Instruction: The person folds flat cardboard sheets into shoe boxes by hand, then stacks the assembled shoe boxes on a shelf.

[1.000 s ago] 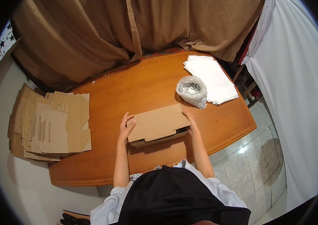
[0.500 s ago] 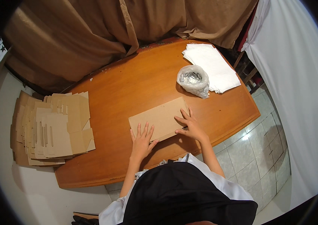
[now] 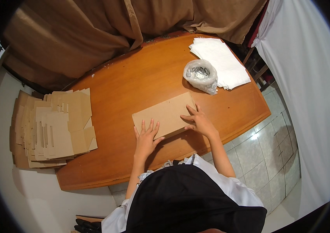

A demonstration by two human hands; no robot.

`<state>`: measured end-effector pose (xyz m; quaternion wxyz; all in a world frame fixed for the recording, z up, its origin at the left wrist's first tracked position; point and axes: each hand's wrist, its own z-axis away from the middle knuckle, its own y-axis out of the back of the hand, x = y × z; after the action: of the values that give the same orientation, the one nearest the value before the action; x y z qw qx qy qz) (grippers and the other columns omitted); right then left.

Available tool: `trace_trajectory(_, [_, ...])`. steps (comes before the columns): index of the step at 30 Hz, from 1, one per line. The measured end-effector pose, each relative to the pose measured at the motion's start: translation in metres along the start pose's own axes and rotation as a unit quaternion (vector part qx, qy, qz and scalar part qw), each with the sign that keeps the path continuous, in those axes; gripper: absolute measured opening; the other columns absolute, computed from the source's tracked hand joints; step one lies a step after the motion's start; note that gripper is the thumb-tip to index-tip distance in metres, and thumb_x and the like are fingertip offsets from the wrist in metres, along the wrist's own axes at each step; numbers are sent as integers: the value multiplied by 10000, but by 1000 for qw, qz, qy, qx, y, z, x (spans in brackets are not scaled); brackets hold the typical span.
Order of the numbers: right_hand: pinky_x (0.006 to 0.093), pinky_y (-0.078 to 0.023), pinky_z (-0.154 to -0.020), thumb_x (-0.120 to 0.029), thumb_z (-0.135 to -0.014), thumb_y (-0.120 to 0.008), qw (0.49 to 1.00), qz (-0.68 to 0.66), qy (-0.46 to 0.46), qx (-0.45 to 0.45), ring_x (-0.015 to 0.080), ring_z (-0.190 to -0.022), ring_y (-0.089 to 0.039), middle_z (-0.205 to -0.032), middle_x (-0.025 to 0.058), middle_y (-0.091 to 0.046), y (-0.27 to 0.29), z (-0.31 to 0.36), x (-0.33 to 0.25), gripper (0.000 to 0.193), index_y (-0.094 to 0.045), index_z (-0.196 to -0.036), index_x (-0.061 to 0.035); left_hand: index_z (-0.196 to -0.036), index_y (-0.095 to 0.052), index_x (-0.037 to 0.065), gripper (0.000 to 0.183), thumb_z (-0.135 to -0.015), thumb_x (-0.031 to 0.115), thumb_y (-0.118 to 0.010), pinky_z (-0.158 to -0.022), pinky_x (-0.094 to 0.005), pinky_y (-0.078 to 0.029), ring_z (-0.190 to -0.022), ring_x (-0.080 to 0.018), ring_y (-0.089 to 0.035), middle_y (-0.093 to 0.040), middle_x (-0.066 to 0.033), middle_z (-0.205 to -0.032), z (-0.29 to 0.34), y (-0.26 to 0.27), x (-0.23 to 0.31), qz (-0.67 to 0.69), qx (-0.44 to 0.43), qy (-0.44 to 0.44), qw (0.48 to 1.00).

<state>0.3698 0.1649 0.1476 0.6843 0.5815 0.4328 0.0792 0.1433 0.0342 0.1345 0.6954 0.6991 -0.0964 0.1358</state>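
Note:
A closed brown cardboard box (image 3: 164,113) lies on the wooden table in front of me, turned slightly so its right end is farther away. My left hand (image 3: 146,138) rests on the box's near left corner, fingers spread over the top and thumb along the front edge. At the right end, my right hand (image 3: 200,121) lies with fingers apart on the top, its thumb near the front edge. Neither hand is wrapped around the box. The box's underside is hidden.
Flat cut cardboard blanks (image 3: 58,134) are stacked at the table's left end. Beyond the box stands a clear plastic bag (image 3: 201,83) of small silvery pieces, beside a pile of white sheets (image 3: 227,64). The table (image 3: 114,97) has a curved near edge; brown curtains (image 3: 79,42) hang behind.
The whole scene sits a little higher in the picture, as the view has shifted. Both hands stay on the box, with the right thumb slightly shifted at its front edge.

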Motion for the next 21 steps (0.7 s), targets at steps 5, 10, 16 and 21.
trace_trajectory(5, [454,-275,-1057,-263,-620,-743,999,-28,0,-22,425,-1306,-219,-1368,127,-403,6,-4,0,489,-647,-1096,-212,-1338,-415,240,588,-814,477,-542,-1023,-646,-86,-1337,-387,-190,-328,-58,-1427,-5,15,4,19,-42,10,999])
trace_trajectory(10, [439,-239,-1081,-312,-660,-715,999,-33,-7,-32,423,-1297,-244,-1368,82,-409,11,-7,2,408,-665,-1060,-248,-1327,-429,263,553,-825,471,-532,-1022,-650,-94,-1331,-407,-188,-325,-59,-1428,-10,24,4,50,-72,14,996])
trace_trajectory(16, [458,-256,-1063,-337,-699,-675,999,-32,-1,-33,412,-1309,-230,-1359,47,-430,10,-6,2,346,-674,-1039,-271,-1330,-420,282,537,-836,463,-523,-1022,-652,-81,-1326,-427,-182,-326,-67,-1427,-7,19,2,55,-64,8,996])
trace_trajectory(21, [495,-275,-1030,-341,-714,-669,999,-28,-9,-26,398,-1323,-216,-1365,26,-428,4,-2,6,319,-680,-1027,-278,-1338,-412,270,548,-837,460,-524,-1026,-644,-52,-1336,-424,-151,-306,-64,-1439,-4,12,4,43,-46,5,998])
